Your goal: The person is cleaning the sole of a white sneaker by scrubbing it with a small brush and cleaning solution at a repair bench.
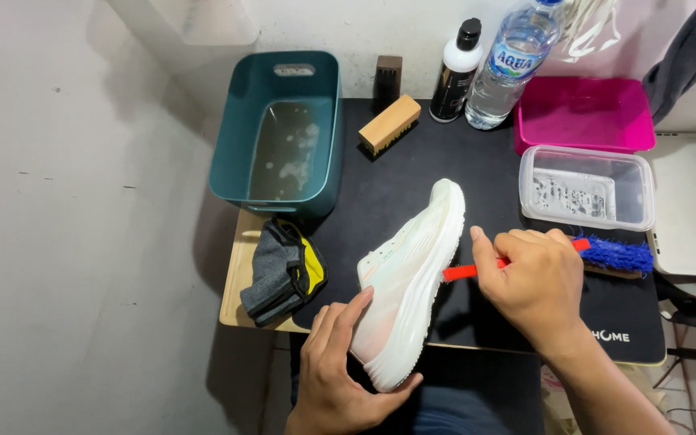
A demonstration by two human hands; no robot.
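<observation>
Both hands reach forward: left hand [333, 366] cupped with fingers spread, right hand [535, 283] curled closed, knuckles up.

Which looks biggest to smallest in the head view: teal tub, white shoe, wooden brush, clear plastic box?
1. Teal tub.
2. White shoe, though it lies nearer the camera.
3. Clear plastic box.
4. Wooden brush.

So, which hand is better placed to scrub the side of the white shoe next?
The right hand: it already grips the red-handled brush, whose tip sits beside the white shoe. The left hand is busy steadying the shoe's heel end.
</observation>
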